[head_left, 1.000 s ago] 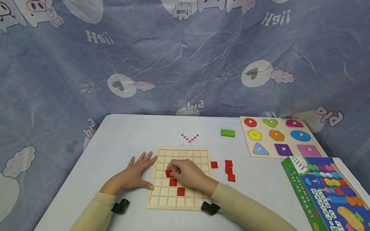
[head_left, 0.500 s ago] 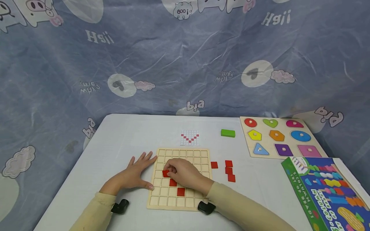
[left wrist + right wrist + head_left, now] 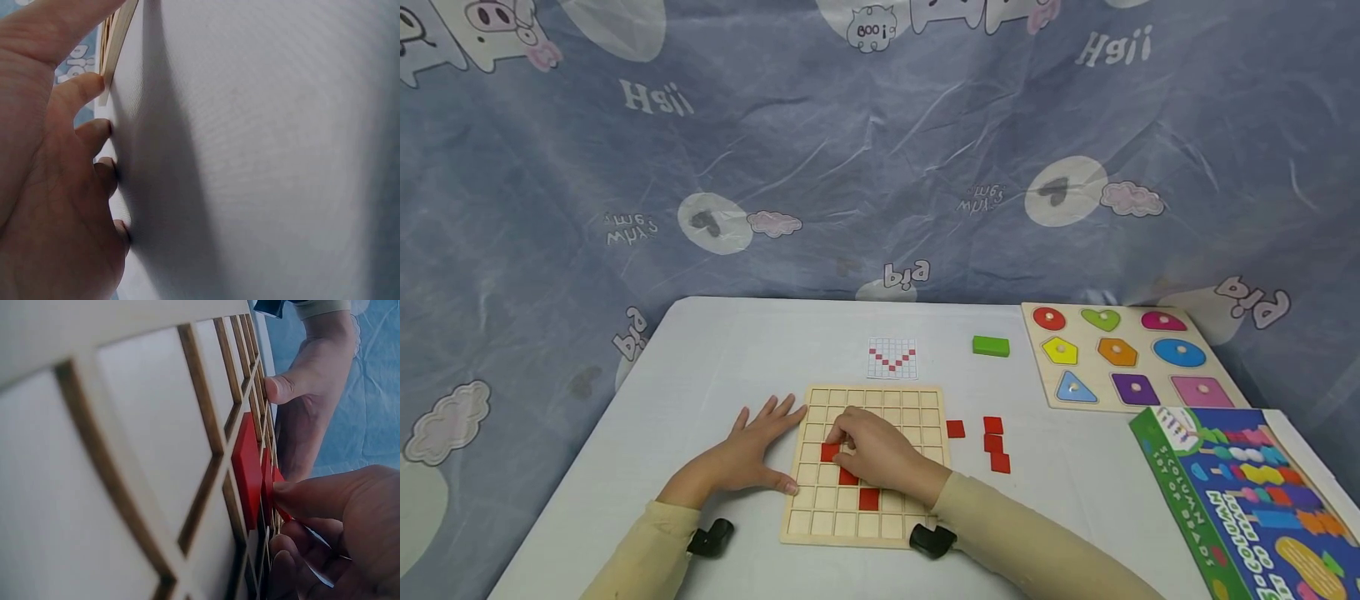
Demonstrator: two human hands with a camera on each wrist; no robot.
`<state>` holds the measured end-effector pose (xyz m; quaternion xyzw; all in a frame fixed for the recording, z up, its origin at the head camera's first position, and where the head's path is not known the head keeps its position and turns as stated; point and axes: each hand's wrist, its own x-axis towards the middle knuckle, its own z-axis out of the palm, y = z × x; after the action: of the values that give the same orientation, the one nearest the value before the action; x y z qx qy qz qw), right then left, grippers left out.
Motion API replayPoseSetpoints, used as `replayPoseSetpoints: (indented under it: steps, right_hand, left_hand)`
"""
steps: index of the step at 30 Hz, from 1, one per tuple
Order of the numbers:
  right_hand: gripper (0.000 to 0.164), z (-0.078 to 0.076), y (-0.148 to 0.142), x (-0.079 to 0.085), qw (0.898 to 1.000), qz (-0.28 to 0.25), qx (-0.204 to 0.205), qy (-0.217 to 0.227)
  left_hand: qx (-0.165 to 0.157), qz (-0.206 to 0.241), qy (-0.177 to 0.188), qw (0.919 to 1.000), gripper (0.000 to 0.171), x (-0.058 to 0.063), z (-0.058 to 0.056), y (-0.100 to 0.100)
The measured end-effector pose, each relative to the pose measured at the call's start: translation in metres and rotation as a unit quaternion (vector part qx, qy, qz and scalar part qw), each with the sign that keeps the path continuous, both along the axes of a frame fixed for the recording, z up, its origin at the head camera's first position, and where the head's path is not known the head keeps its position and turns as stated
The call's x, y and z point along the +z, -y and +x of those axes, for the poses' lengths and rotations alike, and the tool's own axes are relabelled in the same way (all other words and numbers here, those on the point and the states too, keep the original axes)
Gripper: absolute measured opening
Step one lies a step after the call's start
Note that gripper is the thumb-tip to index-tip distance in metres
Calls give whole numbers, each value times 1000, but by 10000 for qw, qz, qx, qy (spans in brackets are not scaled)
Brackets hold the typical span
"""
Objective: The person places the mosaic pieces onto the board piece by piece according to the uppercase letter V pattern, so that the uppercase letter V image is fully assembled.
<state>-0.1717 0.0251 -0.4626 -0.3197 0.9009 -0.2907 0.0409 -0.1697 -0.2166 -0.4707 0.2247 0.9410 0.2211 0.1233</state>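
Observation:
A wooden grid board (image 3: 824,525) lies on the table. My left hand (image 3: 737,454) is spread flat at its left edge, thumb and index fingertip right at the frame; the left wrist view shows those fingertips at the board's side (image 3: 119,50). Over the middle of the grid, my right hand (image 3: 883,450) pinches a red square tile (image 3: 829,452) between thumb and curled fingers, close over a cell in the left part. Two more red tiles sit in cells diagonally below, the middle one (image 3: 847,477) and the lowest one (image 3: 868,499). In the right wrist view the thumb touches the farthest red tile (image 3: 279,475).
Several loose red tiles (image 3: 992,443) lie right of the board. Behind it is a pattern card (image 3: 892,358) with a red V, and a green block (image 3: 991,346) to its right. A shape puzzle (image 3: 1135,354) and a bead-game box (image 3: 1255,500) take up the right side.
My right hand has moved slightly left with the red tile, which now lies flatter over a cell at the upper left of the diagonal. The left hand has stayed put.

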Motion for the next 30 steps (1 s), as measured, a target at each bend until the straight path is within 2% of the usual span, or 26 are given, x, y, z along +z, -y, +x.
replayPoseSetpoints:
  steps: [17, 30]
  right_hand:
    - [21, 0, 0, 0, 9996, 171, 148, -191]
    - [20, 0, -4, -2, 10000, 11, 44, -5]
  left_hand:
    - [-23, 40, -14, 10000, 115, -2, 0, 1]
    - [-36, 56, -8, 10000, 115, 0, 0, 1]
